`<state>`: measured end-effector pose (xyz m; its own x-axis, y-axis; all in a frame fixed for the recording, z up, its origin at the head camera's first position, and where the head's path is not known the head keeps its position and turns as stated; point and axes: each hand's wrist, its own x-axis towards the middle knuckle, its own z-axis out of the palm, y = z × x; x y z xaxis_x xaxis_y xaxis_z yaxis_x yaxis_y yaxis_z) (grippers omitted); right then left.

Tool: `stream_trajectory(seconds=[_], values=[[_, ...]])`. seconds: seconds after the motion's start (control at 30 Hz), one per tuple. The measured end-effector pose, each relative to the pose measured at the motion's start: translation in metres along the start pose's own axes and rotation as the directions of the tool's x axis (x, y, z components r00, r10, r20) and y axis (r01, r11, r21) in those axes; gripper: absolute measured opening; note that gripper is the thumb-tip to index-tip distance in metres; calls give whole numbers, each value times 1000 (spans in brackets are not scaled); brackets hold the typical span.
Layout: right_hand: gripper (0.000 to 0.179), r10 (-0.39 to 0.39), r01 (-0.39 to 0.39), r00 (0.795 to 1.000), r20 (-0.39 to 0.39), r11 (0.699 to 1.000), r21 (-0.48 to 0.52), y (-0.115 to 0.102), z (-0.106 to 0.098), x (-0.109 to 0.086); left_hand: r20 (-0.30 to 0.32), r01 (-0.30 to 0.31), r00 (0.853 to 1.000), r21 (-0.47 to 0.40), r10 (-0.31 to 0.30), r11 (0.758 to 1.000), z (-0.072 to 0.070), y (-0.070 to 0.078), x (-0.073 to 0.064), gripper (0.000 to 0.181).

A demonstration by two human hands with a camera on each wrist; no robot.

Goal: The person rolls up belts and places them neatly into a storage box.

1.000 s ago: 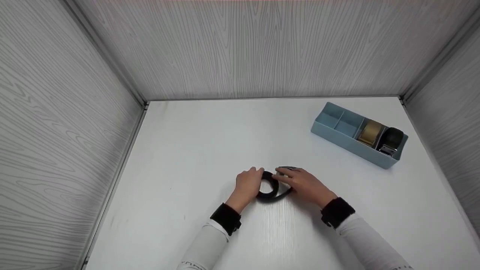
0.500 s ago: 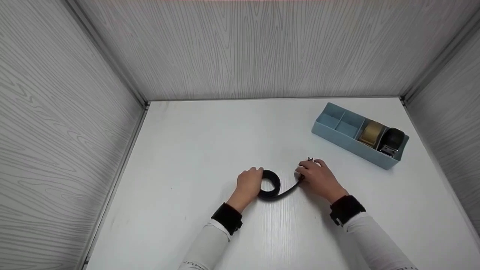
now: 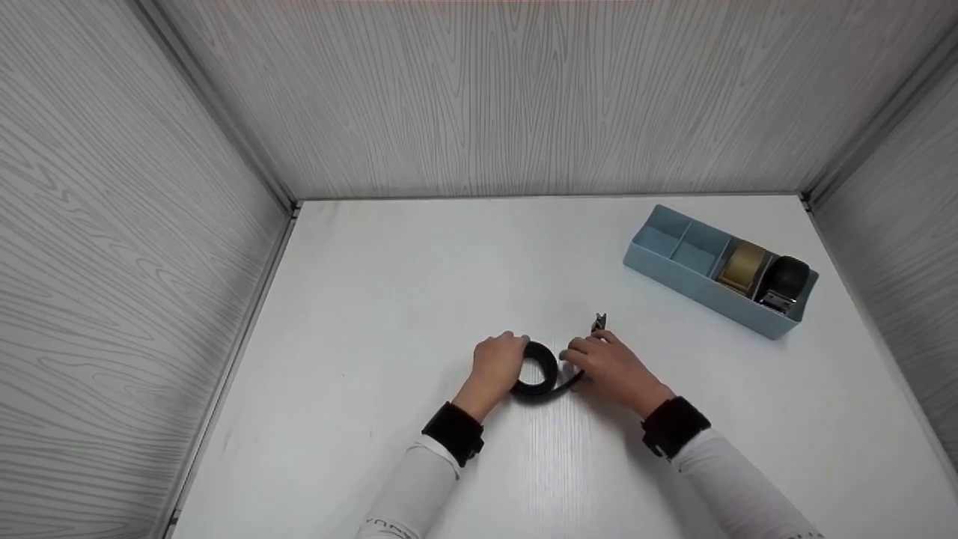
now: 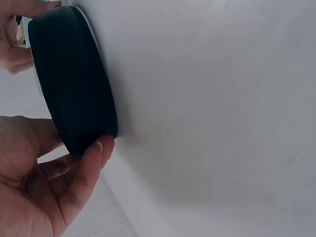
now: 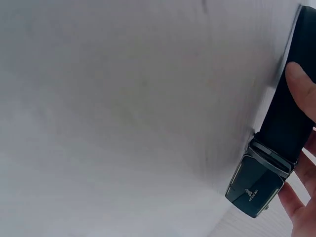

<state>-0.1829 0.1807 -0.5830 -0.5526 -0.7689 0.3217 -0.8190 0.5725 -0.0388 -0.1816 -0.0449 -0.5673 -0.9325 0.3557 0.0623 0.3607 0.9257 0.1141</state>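
A black belt (image 3: 551, 367) stands on edge on the white tabletop, mostly wound into a coil. My left hand (image 3: 500, 363) holds the coil from its left side; in the left wrist view, thumb and fingers grip the belt's smooth outer face (image 4: 74, 79). From the coil a short loose end runs right to my right hand (image 3: 615, 372), which pinches the strap just behind the buckle. The metal buckle (image 3: 599, 323) sticks out past those fingers, and its dark plate (image 5: 256, 185) shows plainly in the right wrist view.
A blue divided box (image 3: 707, 293) stands at the back right. Its right compartments hold a tan rolled belt (image 3: 743, 266) and a black rolled belt (image 3: 787, 275) with a metal buckle. Grey wood-grain walls (image 3: 479, 97) enclose the table's back and sides.
My right hand first drew the buckle end out to the right of the coil, then came back left toward it. The left hand has stayed on the coil.
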Motion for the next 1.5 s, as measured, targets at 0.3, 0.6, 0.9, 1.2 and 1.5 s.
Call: stream_trajectory(seconds=[0.3,0.6,0.9,1.2,1.5], values=[[44,-71,74,997,36,993,-94,-6,8,10,23,-160,987,63,159,985,2,-9,1,15],[21,-79,80,996,34,996,-29,-10,6,15,81,-32,996,-157,45,987,9,-10,-3,16],[12,-79,82,995,60,995,-51,-16,2,17,169,149,980,-276,-105,949,5,-3,-5,22],[17,-87,88,994,-67,996,10,-19,8,14,226,204,965,-321,-134,925,3,2,-5,12],[18,2,-1,1000,-9,992,127,-21,7,10,192,188,971,-235,-144,954,3,4,-3,19]])
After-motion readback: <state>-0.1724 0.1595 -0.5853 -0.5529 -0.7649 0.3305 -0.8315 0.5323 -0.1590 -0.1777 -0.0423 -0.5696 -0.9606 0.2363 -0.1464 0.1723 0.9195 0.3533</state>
